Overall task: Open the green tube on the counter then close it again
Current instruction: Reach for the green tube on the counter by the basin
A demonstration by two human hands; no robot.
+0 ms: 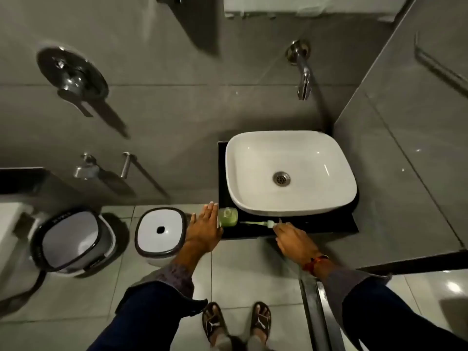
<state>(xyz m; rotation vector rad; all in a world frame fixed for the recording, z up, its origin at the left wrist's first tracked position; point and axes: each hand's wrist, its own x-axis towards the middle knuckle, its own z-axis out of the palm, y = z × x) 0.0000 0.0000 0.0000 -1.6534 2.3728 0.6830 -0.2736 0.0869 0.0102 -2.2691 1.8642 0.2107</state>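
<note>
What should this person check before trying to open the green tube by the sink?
1. Green tube lies flat on the black counter, within reach: ok.
2. Right hand at the tube's cap end, fingertips touching: ok.
3. Firm grip on the cap: cannot tell, too small.
4. Left hand steadying the tube: not ok, it rests open beside the green bottle.
5. Cap on or off: cannot tell.
6. Basin clear of the tube: ok.

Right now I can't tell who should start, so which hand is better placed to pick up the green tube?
The right hand: its fingertips are already at the cap end of the green tube lying on the black counter. The left hand is spread flat beside the green bottle, further from the tube.
</note>
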